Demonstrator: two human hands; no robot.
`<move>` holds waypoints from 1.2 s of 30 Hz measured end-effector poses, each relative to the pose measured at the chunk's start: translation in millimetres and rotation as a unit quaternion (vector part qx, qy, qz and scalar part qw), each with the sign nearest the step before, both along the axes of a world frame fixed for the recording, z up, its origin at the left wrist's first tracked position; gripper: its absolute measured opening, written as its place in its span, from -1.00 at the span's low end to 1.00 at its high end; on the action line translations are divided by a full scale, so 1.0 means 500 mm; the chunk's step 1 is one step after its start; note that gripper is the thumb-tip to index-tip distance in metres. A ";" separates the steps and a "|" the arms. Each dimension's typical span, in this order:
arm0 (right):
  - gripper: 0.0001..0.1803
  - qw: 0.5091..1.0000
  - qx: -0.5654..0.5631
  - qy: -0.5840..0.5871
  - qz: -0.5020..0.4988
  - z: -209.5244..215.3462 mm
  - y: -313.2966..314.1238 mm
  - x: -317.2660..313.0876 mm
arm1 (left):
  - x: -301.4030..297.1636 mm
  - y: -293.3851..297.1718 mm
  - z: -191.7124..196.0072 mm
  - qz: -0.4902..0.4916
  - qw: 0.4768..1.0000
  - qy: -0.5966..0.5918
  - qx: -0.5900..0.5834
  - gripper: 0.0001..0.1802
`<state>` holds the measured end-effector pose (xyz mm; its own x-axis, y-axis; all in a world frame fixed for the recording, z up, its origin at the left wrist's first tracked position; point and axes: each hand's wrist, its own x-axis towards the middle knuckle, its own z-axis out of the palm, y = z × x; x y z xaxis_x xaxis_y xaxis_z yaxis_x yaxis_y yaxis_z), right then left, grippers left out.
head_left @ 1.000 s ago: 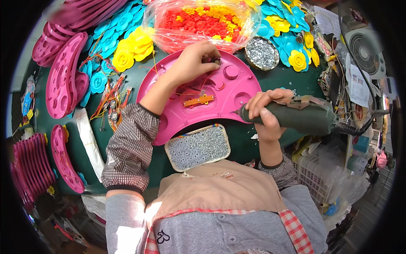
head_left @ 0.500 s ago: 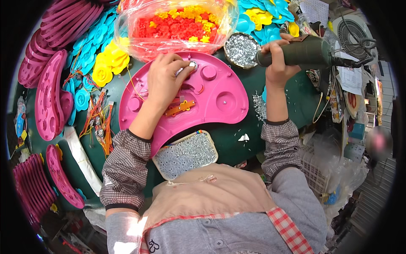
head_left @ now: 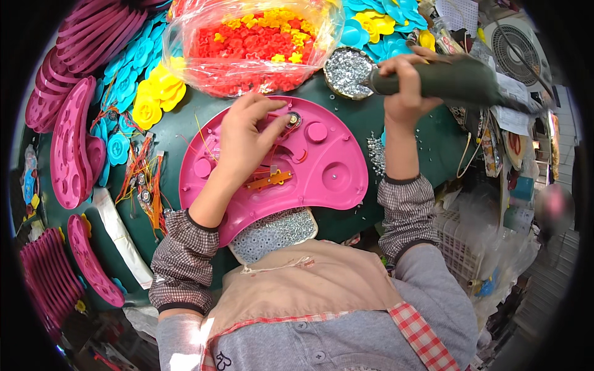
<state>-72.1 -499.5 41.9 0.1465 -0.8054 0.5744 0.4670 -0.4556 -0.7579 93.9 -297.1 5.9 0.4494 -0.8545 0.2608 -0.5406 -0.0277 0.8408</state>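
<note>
Pink shell (head_left: 318,196) sits mid-table, acting as an open tray: orange circuit board (head_left: 269,180) and wires inside, round metal part (head_left: 293,120) near its top edge. Left hand (head_left: 246,133) is over the shell, thumb and index at that round part; can't tell if they're pinching it. Right hand (head_left: 405,86) is well apart, wrapped around a dark green power tool (head_left: 461,80), nose at the rim of a round tub (head_left: 339,94) of small silvery screws; contact unclear. Rectangular tray (head_left: 316,226), partly hidden by the shell's lower edge: washers left, small metal parts right. Clear bag (head_left: 176,52) beyond the shell: red pieces, yellow ones mostly toward the top and right. Loose screws (head_left: 375,154) on the green table (head_left: 346,229), right of the shell.
</note>
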 end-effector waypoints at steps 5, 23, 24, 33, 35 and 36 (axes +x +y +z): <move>-0.52 0.990 -0.056 -0.084 0.096 0.071 0.068 -0.030 | -0.004 -0.024 0.030 -0.071 0.996 -0.033 -0.031 -0.76; -0.49 0.998 -0.041 -0.055 -0.003 0.031 0.005 0.009 | -0.021 -0.044 0.007 -0.120 0.991 -0.050 -0.033 -0.77; -0.49 0.995 -0.092 -0.042 -0.009 0.034 0.005 -0.008 | -0.024 -0.053 0.010 -0.121 0.991 -0.037 -0.036 -0.76; -0.47 0.970 -0.039 -0.097 0.218 0.089 0.144 -0.057 | -0.046 -0.047 0.042 -0.167 0.983 0.077 -0.010 -0.79; -0.48 0.968 -0.047 -0.072 0.235 0.097 0.152 -0.064 | -0.040 -0.020 0.041 -0.167 0.983 0.071 0.002 -0.84; -0.49 0.966 -0.050 -0.065 0.244 0.100 0.156 -0.066 | -0.043 -0.009 0.037 -0.154 0.983 0.097 -0.014 -0.84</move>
